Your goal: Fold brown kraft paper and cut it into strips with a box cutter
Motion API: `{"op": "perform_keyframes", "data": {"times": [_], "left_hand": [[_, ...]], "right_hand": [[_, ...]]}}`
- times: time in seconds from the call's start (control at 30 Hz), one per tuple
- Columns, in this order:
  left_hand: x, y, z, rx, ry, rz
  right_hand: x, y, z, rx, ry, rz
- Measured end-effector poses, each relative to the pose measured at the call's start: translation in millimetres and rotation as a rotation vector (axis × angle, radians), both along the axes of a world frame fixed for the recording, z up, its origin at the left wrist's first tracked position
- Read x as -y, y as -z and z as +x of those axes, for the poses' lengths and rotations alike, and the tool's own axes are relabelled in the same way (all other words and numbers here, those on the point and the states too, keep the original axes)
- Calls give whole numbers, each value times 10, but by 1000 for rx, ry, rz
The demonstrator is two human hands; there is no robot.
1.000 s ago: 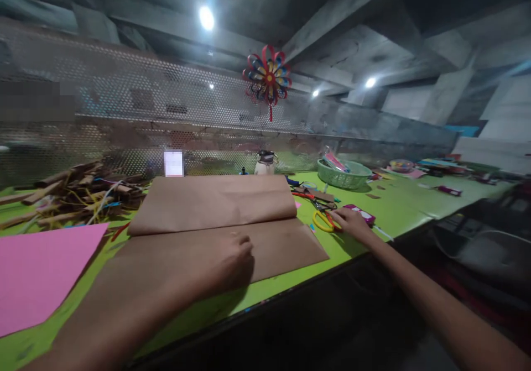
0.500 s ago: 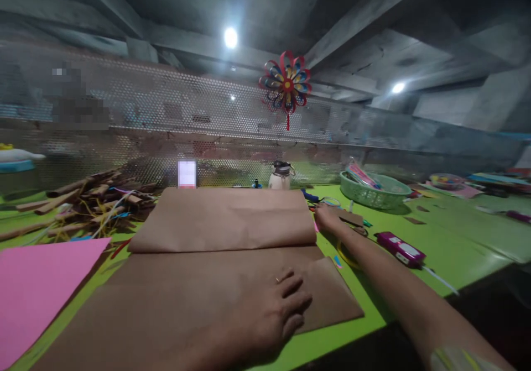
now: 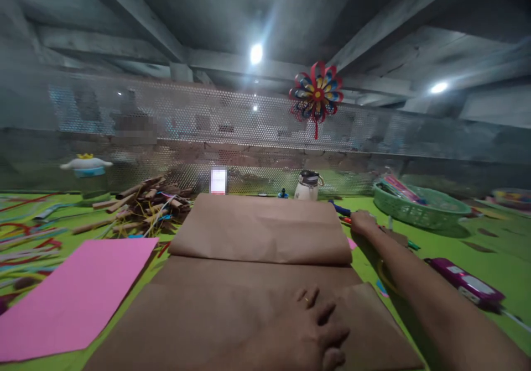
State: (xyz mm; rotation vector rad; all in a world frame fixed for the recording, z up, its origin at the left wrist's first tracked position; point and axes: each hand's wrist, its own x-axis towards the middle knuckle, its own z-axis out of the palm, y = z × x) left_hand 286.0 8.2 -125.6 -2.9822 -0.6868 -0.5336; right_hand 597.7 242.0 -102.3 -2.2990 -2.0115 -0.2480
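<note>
A large sheet of brown kraft paper (image 3: 232,310) lies in front of me, its far part folded over into a curved flap (image 3: 265,230). My left hand (image 3: 319,332) rests palm down on the near part, fingers spread and a ring on one of them. Beyond the paper's right edge, my right hand (image 3: 365,223) reaches to the table, its fingers bunched. Whatever they may hold is hidden. Just left of those fingers is a dark blue handle (image 3: 342,209) with a bit of red by it.
Pink paper (image 3: 83,299) lies at left, with a heap of brown paper rolls (image 3: 145,205) and colourful strips (image 3: 37,246) behind. A green basket (image 3: 421,208), a purple device (image 3: 467,282) and a white bottle (image 3: 307,186) stand around. A paper flower (image 3: 317,94) hangs at the mesh.
My view has turned left, so everything appears further right and more of the left table shows. Both hands keep about the same places on the paper and table.
</note>
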Motion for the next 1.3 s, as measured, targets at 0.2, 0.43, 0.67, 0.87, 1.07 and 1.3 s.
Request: {"op": "perform_keyframes", "data": {"times": [0.2,0.43,0.67,0.87,1.07,1.3], "left_hand": [[100,-126,-28,33,-64,-75],[73,-266,-44,-52,-41,-202],[-62,-310,-6,-44,33,-207],[-196,-407,138,-60,16,-215],[-275,-368,383,-51,-154,-138],[-185,-274,516,-147,-140,-54]], "right_hand": [[123,-371,-5,-158,-6,63],[901,-784,43,-341,-222,126],[1985,-444,336,-268,-336,-15],[2445,-114,387,-138,-240,-52],[2724,-167,380,-110,-339,-84],[3141,-209,509,-149,-504,-138]]}}
